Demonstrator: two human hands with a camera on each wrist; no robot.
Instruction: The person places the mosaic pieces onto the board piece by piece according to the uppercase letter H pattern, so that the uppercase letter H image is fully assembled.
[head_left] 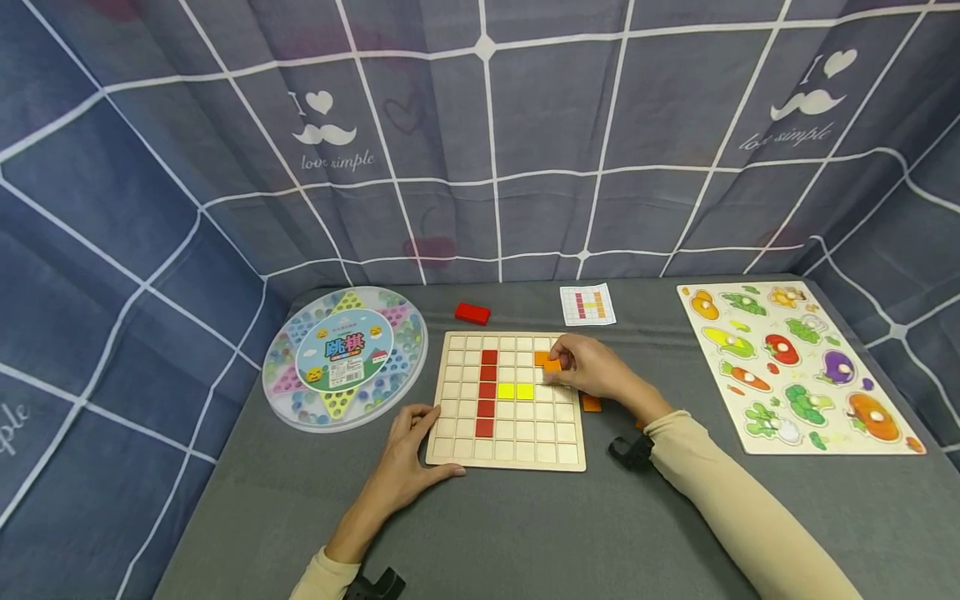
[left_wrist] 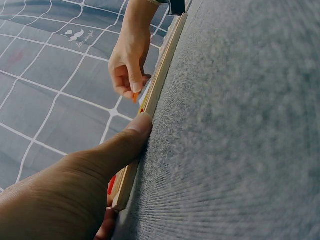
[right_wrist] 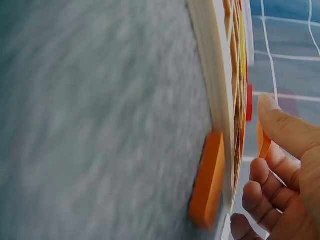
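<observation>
A wooden grid board (head_left: 457,450) lies on the table. A column of red square tiles (head_left: 487,390) sits in its cells, with two yellow tiles (head_left: 515,391) beside the column and an orange tile (head_left: 541,358) at the upper right. My right hand (head_left: 588,367) pinches another orange tile (right_wrist: 263,139) between thumb and fingers, just above the board near the placed orange one. At the board's near-left corner, my left hand (head_left: 405,454) has its thumb on the front edge and its fingers against the left edge.
Loose orange tiles (head_left: 591,403) lie right of the board, partly behind the right arm. Behind it are a red block (head_left: 472,313) and a small pattern card (head_left: 588,305). A round Chinese checkers box (head_left: 405,392) stands left, a vegetable puzzle board (head_left: 810,442) right.
</observation>
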